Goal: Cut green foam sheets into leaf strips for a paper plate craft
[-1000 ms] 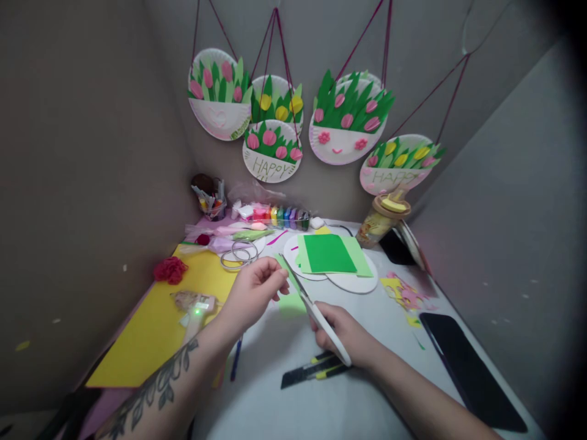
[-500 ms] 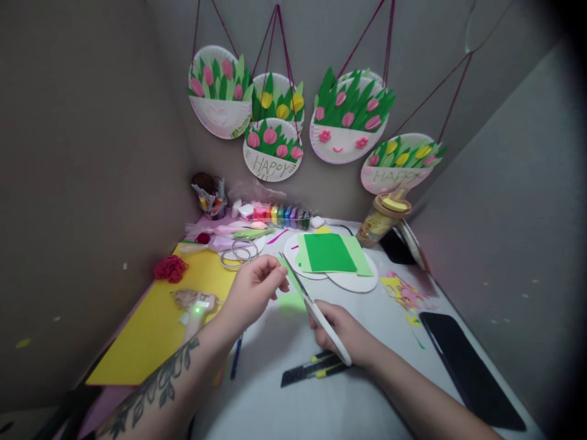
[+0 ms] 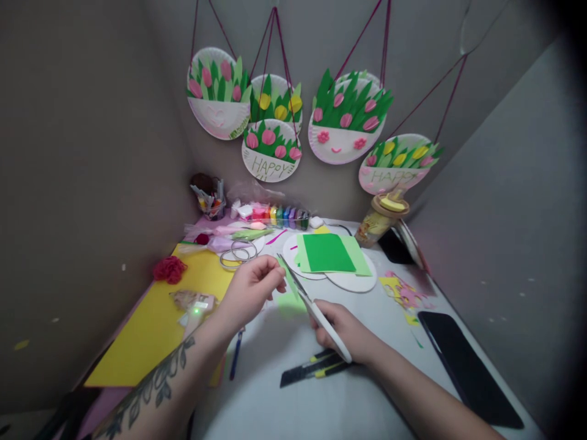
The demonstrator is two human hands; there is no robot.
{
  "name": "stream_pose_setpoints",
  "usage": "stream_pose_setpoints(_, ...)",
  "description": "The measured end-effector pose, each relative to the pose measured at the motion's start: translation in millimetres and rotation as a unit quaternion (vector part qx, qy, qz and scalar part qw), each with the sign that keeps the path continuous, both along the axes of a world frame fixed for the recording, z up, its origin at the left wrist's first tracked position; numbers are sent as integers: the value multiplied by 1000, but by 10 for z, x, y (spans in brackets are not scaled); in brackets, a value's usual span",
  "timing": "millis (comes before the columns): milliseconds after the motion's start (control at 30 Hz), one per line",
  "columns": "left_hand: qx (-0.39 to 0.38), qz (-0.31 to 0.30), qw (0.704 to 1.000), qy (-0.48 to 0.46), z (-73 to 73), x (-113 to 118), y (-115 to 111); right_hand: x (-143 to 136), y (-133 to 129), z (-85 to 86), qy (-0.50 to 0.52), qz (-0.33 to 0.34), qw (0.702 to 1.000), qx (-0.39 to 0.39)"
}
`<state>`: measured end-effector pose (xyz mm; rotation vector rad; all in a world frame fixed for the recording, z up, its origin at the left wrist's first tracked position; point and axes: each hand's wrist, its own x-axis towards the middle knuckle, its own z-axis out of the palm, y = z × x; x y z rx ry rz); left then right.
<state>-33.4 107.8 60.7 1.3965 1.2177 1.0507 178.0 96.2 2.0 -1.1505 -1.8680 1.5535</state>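
My right hand point(image 3: 337, 327) is closed around the white handles of a pair of scissors point(image 3: 326, 321), whose blades point up and to the left, across the table. At the blades is a piece of light green paper point(image 3: 288, 282). My left hand point(image 3: 257, 284) pinches the paper near the scissor tips, its thumb pressed to the fingers; the fingers partly hide the paper's edge. Another pale green patch, seemingly paper, shows just below the blades. Beneath my right hand lie box cutters point(image 3: 305, 368) with black and yellow bodies.
Green sheets point(image 3: 328, 252) rest on white paper plates point(image 3: 351, 282). To the left are a hot glue gun point(image 3: 197, 308) with a green light, yellow paper point(image 3: 137, 342), red yarn point(image 3: 169, 269) and metal rings point(image 3: 238, 253). A cup point(image 3: 381, 220) and a dark phone point(image 3: 468, 366) are on the right.
The view has shifted very slightly. Both hands keep nearly the same pose, with the scissors still at the light green paper.
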Motion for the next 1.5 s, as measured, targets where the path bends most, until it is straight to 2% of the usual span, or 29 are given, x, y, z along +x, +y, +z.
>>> stream_pose_setpoints(800, -4, -43, 997, 61, 94, -108, 36, 45, 28, 24, -19, 17, 1000, -10)
stream_pose_setpoints(1500, 6, -56, 996, 73, 69, -105, 25, 62, 35, -2, -4, 31, 1000, 1)
